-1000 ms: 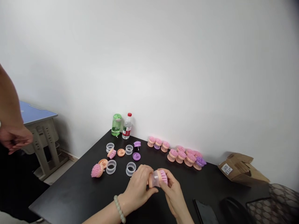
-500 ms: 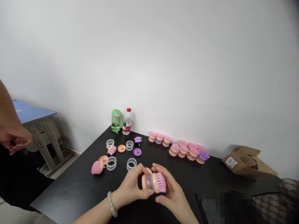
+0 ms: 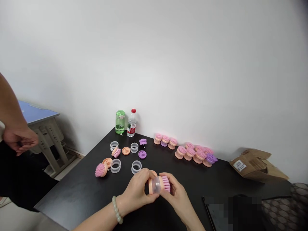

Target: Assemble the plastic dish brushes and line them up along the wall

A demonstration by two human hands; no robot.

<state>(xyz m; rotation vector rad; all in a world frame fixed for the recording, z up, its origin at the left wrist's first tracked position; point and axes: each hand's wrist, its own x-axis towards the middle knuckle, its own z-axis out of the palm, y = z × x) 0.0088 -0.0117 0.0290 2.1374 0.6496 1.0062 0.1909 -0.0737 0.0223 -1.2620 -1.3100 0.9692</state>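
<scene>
A round scrub brush point(image 3: 156, 185) with pink bristles, a clear middle ring and a peach base lies sideways between my hands above the black table. My left hand point(image 3: 139, 187) is closed around its base and ring. Against the bristle end, the fingers and thumb of my right hand point(image 3: 176, 195) are closed. Just past my left fingers are a clear ring point(image 3: 136, 166) and a partly hidden peach disc point(image 3: 153, 173). Farther left lie more clear rings point(image 3: 115, 166), peach discs point(image 3: 126, 150), a purple disc point(image 3: 142, 154) and pink brush heads point(image 3: 101, 170).
Rows of whole brushes point(image 3: 189, 153) stand along the wall. A green bottle point(image 3: 120, 122) and a red-capped water bottle point(image 3: 131, 123) are at the back corner. At right are a brown paper bag point(image 3: 257, 165) and a dark patterned item point(image 3: 279, 208). Another person's hand point(image 3: 20, 139) hangs at left.
My right hand has closed from a loose, spread pose onto the bristle end. My left hand keeps its hold on the brush. The other person's hand has shifted slightly right.
</scene>
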